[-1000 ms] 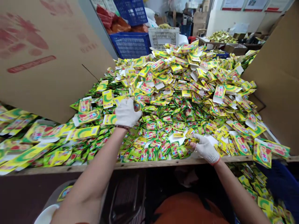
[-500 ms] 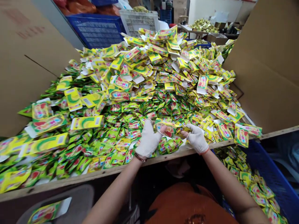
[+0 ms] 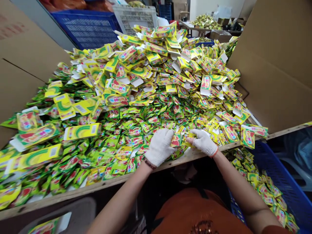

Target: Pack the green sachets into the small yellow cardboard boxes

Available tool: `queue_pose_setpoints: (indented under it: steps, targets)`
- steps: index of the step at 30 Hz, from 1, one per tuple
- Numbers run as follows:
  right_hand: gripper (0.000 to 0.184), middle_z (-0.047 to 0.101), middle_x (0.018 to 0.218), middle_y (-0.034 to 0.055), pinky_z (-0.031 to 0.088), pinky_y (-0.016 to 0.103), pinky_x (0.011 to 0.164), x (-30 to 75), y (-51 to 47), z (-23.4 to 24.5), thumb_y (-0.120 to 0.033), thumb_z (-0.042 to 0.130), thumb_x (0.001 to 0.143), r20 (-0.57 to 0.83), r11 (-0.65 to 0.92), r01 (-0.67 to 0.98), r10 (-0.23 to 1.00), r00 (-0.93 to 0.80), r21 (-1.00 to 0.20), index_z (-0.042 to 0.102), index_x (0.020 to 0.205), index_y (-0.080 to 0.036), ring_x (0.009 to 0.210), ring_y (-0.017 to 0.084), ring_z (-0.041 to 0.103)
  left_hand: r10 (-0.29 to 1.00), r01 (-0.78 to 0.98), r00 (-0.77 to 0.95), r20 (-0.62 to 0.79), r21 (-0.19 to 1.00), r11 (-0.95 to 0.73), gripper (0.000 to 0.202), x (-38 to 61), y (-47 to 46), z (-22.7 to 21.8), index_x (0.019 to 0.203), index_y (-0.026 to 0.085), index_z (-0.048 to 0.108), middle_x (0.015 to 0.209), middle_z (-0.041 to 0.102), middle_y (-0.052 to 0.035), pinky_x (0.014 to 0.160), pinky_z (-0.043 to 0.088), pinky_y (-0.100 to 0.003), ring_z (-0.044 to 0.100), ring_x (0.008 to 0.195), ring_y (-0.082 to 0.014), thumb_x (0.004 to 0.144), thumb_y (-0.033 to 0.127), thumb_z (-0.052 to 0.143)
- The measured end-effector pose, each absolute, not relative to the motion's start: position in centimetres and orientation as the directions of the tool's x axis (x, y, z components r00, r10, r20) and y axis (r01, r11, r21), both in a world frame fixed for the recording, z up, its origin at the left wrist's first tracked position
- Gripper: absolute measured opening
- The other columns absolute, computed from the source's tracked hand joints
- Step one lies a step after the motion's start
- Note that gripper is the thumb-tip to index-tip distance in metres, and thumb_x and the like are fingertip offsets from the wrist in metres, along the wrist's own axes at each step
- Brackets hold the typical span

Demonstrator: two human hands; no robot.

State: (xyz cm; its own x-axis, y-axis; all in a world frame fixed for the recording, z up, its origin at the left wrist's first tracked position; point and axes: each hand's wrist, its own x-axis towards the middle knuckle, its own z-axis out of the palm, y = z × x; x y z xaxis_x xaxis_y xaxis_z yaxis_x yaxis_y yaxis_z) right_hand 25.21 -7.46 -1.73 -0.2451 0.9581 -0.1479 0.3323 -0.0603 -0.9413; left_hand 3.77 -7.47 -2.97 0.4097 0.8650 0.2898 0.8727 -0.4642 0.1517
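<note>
My left hand (image 3: 159, 148), in a white glove with bare fingertips, grips a small printed carton (image 3: 175, 139) from its left side, and the hand's back covers much of it. Close by on the right, my right hand (image 3: 204, 142), gloved too, pinches a small yellow-green packet (image 3: 188, 139) at the carton's right end. Whether the packet's tip is inside the carton, I cannot tell. Both hands are just above the table's front edge. Around them lie many green foil packets (image 3: 135, 131), and behind these rises a heap of yellow cartons (image 3: 156, 58), several with open white flaps.
Cardboard walls (image 3: 273, 65) flank the heap on both sides. A wooden strip (image 3: 80, 191) edges the table. Below right stands a blue crate (image 3: 290, 185) holding packets. On a grey stool (image 3: 85, 208) lies one carton. Blue and white crates (image 3: 136, 19) stand behind.
My left hand has turned over the carton, so its back now faces up and hides more of it. The hands are nearer each other. The whole view has shifted slightly.
</note>
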Motion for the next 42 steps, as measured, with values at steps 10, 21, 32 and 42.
queue_pose_setpoints:
  steps: [10, 21, 32, 42]
  targets:
    - [0.017, 0.068, 0.077, -0.0009, 0.042, 0.023, 0.064, 25.0, -6.9, -0.5, -0.032, 0.065, 0.079, -0.028, 0.182, 0.54, 0.934, -0.357, -0.822, 0.069, 0.086, -0.018, 0.072, 0.015, 0.057, 0.814, 0.82, 0.51, 0.28, 0.13, -0.558, 0.037, 4.3, -8.0, -2.3, 0.108, 0.019, 0.058, 0.106, 0.064, -0.0136, 0.084, 0.047, -0.044, 0.058, 0.098, -0.0305, 0.074, 0.03, 0.067]
    - [0.021, 0.046, 0.056, -0.0072, 0.038, 0.023, 0.046, 24.9, -7.4, -2.1, -0.037, 0.066, 0.072, -0.161, -0.122, 0.261, 0.978, -0.136, -0.958, 0.051, 0.075, -0.022, 0.048, 0.011, 0.046, 0.878, 0.895, 0.403, 0.257, 0.087, -0.437, 0.042, 5.1, -7.8, -2.2, 0.11, 0.019, 0.059, 0.104, 0.064, -0.0137, 0.081, 0.045, -0.042, 0.058, 0.097, -0.0314, 0.072, 0.034, 0.069]
    - [0.028, 0.051, 0.049, -0.0061, 0.033, 0.019, 0.037, 24.2, -8.9, 1.0, -0.042, 0.053, 0.081, -0.297, -0.226, 0.207, 0.849, -0.437, -0.952, 0.063, 0.091, -0.017, 0.035, 0.009, 0.049, 0.897, 0.919, 0.235, 0.374, 0.216, -0.331, 0.049, 7.4, -8.7, -2.6, 0.119, 0.015, 0.057, 0.104, 0.064, -0.0158, 0.083, 0.045, -0.044, 0.059, 0.097, -0.033, 0.078, 0.041, 0.065]
    - [0.022, 0.066, 0.082, 0.002, 0.052, 0.029, 0.071, 25.7, -7.7, -1.4, -0.032, 0.06, 0.082, 0.199, 0.192, 0.406, 0.98, -0.027, -0.894, 0.064, 0.099, -0.02, 0.072, 0.016, 0.061, 0.99, 0.112, 0.134, 0.04, 0.992, -0.055, 0.024, 8.1, -9.0, -3.1, 0.106, 0.019, 0.054, 0.1, 0.07, -0.0072, 0.083, 0.055, -0.036, 0.068, 0.09, -0.0208, 0.085, 0.03, 0.06]
